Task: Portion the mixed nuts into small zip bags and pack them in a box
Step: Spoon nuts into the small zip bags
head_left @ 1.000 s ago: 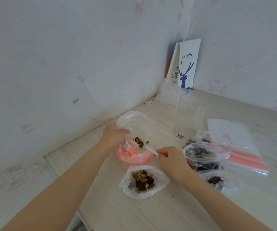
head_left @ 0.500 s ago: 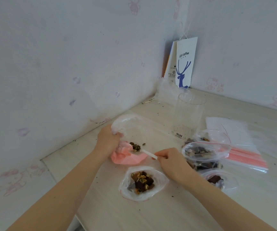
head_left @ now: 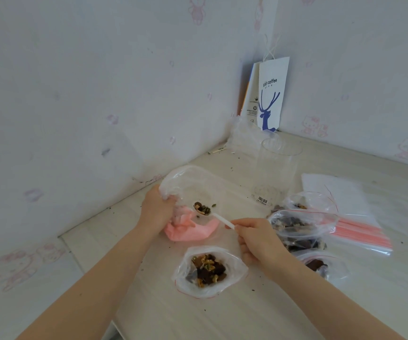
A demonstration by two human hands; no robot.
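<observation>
My left hand [head_left: 157,211] grips the rim of a large clear bag [head_left: 193,185] with a pink lower part [head_left: 188,230], holding it up off the table. My right hand [head_left: 257,238] pinches the handle of a white plastic spoon [head_left: 218,218]. The spoon's bowl carries a heap of mixed nuts [head_left: 201,208] just in front of the big bag's mouth. An open small zip bag [head_left: 209,271] with nuts inside lies on the table below the spoon. Three more filled zip bags [head_left: 301,224] sit to the right.
A clear plastic jar [head_left: 277,170] stands behind the bags. A stack of unused zip bags with red strips [head_left: 360,231] lies at the right. A white paper bag with a blue deer [head_left: 270,94] leans in the wall corner. Crumbs dot the light tabletop [head_left: 247,310].
The loaded spoon has stayed near the big bag's mouth, drawn slightly out and lower. My left hand keeps its hold on the bag.
</observation>
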